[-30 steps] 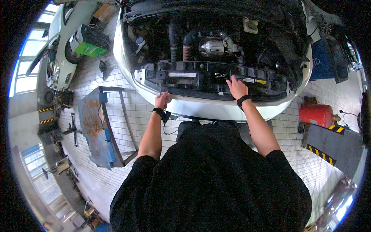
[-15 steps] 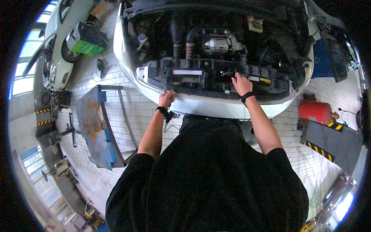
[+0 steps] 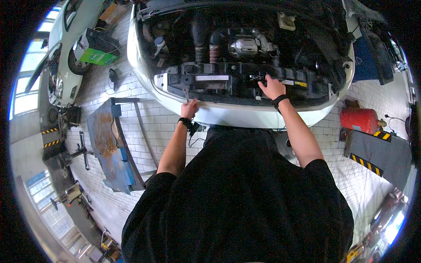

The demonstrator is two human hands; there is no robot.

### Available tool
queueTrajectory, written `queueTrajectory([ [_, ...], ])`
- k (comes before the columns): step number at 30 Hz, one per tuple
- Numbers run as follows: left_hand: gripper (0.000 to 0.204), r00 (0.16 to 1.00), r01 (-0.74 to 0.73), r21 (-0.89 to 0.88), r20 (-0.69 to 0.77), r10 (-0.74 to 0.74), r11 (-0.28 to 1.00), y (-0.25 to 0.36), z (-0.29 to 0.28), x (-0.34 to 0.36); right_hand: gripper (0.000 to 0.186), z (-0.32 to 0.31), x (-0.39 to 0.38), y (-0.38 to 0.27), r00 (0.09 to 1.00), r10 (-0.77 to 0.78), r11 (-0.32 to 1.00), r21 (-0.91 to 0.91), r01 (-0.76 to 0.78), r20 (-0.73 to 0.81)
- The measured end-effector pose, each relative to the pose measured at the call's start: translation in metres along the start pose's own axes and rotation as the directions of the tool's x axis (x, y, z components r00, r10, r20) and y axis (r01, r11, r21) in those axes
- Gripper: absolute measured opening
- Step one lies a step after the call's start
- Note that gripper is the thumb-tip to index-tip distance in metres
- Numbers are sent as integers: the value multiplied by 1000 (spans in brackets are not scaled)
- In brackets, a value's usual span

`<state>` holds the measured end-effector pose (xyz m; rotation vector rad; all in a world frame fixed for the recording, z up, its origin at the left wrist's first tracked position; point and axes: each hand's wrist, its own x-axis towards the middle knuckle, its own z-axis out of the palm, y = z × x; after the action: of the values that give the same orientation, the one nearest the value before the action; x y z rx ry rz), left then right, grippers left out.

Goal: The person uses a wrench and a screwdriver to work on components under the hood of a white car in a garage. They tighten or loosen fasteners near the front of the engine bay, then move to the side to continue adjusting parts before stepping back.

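White-tiled floor (image 3: 164, 125) | engine bay (image 3: 245, 46) exposed, black panel (image 3: 239, 85) in place | left hand (image 3: 189, 108) clasps metal tool (image 3: 186, 93), its head beyond the fingers | panel beneath right hand (image 3: 272, 87); whether gripping, I cannot tell remotely

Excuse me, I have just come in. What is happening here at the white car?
A person in a black shirt stands at the front of the white car, whose engine bay is open. The left hand, at the car's front edge, holds a metal tool that looks like a wrench. The right hand is at the black panel in front of the engine; what it touches exactly is too small to tell.
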<state>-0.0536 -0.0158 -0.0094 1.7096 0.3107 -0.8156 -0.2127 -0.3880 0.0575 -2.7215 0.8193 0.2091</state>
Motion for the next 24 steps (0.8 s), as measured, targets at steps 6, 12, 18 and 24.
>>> queueTrajectory([
  [6, 36, 999, -49, 0, -5, 49, 999, -3, 1, 2, 41, 8, 2, 12, 995, -99, 993, -60, 101, 33],
  [12, 35, 1000, 23, -22, 2, -23, 1000, 0, 2, 0, 42, 3, -3, 9, 995, 18, 1000, 18, -20, 102],
  [18, 35, 1000, 0, 10, -10, 0, 1000, 5, 3, -6, 37, 1, 0, 15, 997, -76, 995, 70, 77, -17],
  [24, 35, 1000, -7, -16, -19, 7, 1000, 5, 5, -6, 33, -12, 2, 16, 987, -109, 986, 115, 123, -119],
])
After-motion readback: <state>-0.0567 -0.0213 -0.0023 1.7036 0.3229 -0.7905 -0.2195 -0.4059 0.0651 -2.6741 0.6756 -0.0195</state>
